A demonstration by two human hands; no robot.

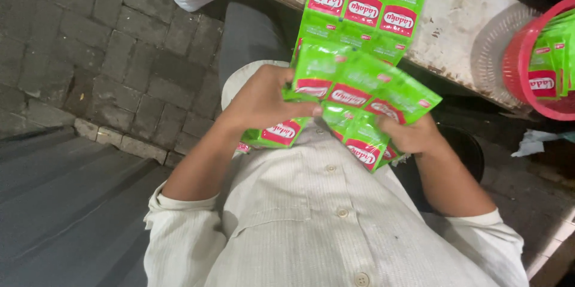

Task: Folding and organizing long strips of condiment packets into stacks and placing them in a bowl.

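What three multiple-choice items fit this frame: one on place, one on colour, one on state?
1. Where is the red basket?
A. On the pale worn bench, at the right edge of the view
B. On the paved ground at the left
C. In the person's lap

2. What colour are the joined sachets?
A. Blue with yellow labels
B. Green with red labels
C. Plain white

3. How do the hands stand on the sachet sheet?
A. Both away from it
B. Only the right hand touches it
C. The left hand and the right hand both grip it

Answers: 1 A, the basket sits on the bench top at the right, with more sachets inside. 2 B, every packet is green with a red label. 3 C, fingers of both hands close on the folded lower rows.
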